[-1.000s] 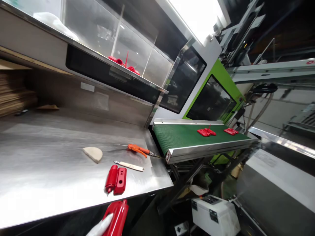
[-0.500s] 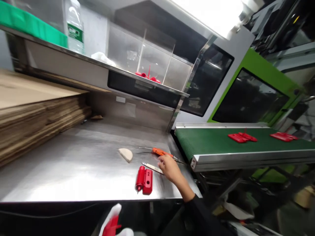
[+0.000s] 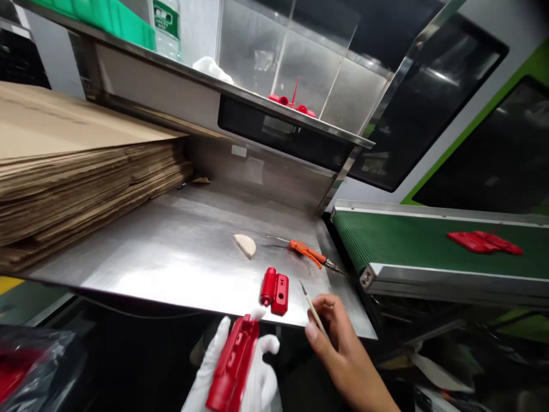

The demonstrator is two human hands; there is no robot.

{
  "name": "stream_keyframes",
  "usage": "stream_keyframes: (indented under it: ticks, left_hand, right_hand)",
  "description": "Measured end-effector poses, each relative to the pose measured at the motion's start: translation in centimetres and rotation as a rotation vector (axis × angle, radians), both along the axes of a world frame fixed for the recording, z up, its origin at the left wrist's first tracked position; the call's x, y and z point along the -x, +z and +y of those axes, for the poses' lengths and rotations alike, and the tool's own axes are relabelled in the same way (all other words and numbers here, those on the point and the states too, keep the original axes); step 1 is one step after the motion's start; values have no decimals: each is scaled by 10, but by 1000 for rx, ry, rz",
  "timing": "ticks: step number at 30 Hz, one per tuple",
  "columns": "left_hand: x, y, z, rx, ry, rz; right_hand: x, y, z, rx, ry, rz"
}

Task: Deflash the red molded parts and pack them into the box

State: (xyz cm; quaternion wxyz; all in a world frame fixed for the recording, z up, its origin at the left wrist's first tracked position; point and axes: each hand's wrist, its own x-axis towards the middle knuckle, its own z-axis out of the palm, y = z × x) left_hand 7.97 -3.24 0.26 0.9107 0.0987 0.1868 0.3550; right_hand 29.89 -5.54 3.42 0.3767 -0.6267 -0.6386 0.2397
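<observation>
My left hand (image 3: 261, 375), in a white glove, holds a long red plastic part (image 3: 234, 363) below the table's front edge. Bare and to the right of it, my right hand (image 3: 343, 343) grips a thin pale knife (image 3: 315, 312), its blade pointing up and left. Two red pieces lie side by side near the front edge: a rounded one (image 3: 268, 286) and a flatter one (image 3: 280, 294). Behind them are an orange-handled tool (image 3: 306, 252) with a thin metal tip and a cream half-round piece (image 3: 245, 246).
Flat cardboard (image 3: 86, 171) is stacked at the left of the metal table (image 3: 150, 246). On the right, a green conveyor (image 3: 398, 240) carries red parts (image 3: 484, 241). A shelf (image 3: 249, 97) above holds a green bin (image 3: 103, 23), a bottle (image 3: 166, 26) and red parts (image 3: 295, 106).
The knife has been picked up from the table by my right hand, which has moved toward the front edge. My left hand has come further into view with its red part. The view has shifted.
</observation>
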Motion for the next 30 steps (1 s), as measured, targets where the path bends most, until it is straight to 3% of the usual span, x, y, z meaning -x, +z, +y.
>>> stream_keyframes:
  ticks: [3,7,10,14,18,23,26,30]
  left_hand:
    - [-11,-11,8,-40,-72,-22]
    - [-17,-11,12,-70,-148,-33]
    - [-16,9,9,22,-18,84]
    - [-13,34,5,129,193,284]
    - [-8,33,2,86,296,458]
    - [-3,28,-2,-120,422,543]
    - [-7,43,-2,-62,494,509]
    - [-10,65,0,-13,513,496]
  right_hand:
    - [18,-3,-31,81,132,93]
    - [33,-5,-42,-69,148,6]
    - [40,-2,-44,-144,226,-63]
    - [47,4,-44,-303,201,-327]
    - [48,8,-37,-368,319,-454]
    - [60,14,-35,-548,137,-646]
    - [69,18,-37,-602,49,-716]
    - [74,21,-38,-641,32,-761]
